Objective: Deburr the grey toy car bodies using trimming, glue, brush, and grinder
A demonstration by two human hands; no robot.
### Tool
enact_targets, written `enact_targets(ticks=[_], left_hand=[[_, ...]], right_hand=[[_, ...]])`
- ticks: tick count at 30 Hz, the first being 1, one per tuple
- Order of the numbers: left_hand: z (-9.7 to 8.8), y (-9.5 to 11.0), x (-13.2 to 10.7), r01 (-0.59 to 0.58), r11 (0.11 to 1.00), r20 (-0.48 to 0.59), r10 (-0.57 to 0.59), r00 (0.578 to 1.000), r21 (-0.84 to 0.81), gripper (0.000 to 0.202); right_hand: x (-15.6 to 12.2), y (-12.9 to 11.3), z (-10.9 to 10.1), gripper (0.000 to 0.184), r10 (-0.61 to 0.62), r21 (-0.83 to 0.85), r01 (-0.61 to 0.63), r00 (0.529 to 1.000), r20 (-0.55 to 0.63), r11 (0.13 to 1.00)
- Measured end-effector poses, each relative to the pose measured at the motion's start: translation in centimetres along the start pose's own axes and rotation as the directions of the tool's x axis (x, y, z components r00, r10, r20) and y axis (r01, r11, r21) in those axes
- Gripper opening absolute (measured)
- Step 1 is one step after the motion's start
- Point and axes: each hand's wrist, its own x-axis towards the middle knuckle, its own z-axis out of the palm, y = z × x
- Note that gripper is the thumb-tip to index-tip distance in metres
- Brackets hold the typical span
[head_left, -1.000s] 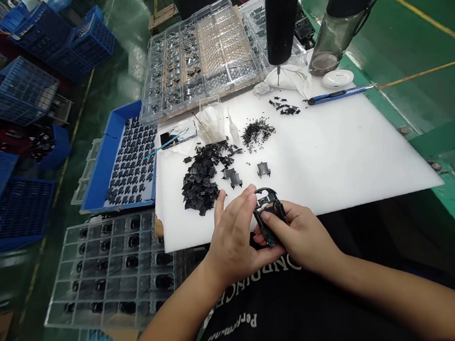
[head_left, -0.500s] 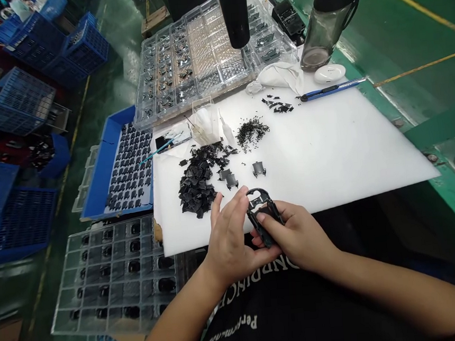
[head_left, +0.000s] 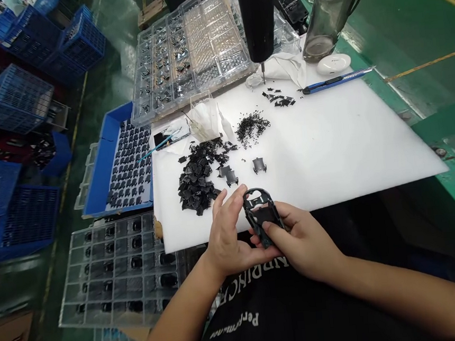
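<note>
The person's right hand (head_left: 305,235) is gripping the black plastic housing (head_left: 260,215) above the near edge of the white plastic board (head_left: 341,150), with its fingers closed around the lower body and the thumb pressing on the front face. The left hand (head_left: 225,231) is standing just beside the housing with its fingers spread. It is not visibly holding the part, and any contact behind the housing cannot be confirmed. Compared with the preceding view, the housing is turning toward the camera, so its dark inner face is now more exposed.

To the left of the hands, a clear plastic tray (head_left: 117,270) is holding rows of black parts. Farther left, a blue tray (head_left: 96,171) is carrying closely packed black parts. On the board, a heap of flat black clips (head_left: 196,181) is lying near the hands, with two separate black clips (head_left: 231,177) (head_left: 259,165) just beyond it. Farther on are a mound of tiny black pieces (head_left: 251,127) and a blue utility knife (head_left: 333,81). At the far edge, a clear blister tray (head_left: 185,52) is holding small parts, and a black hanging screwdriver (head_left: 257,19) is suspended over a white cloth (head_left: 282,69).
</note>
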Motion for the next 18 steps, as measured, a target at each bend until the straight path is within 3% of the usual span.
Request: enact_targets(ticks=[6,18], left_hand=[[-0.01,0.07,-0.09,-0.075,0.996,-0.005,0.076,0.997,0.053,0.11],[-0.09,0.31,0.09,-0.097,0.992,0.003,0.097,0.995,0.079,0.112]], right_hand=[[0.16,-0.48,0.35,0.008,0.072,-0.047,-0.074,0.997,-0.037,0.996],[0.11,-0.56,0.07,0.009,0.07,-0.109,-0.074,0.997,-0.04,0.991]])
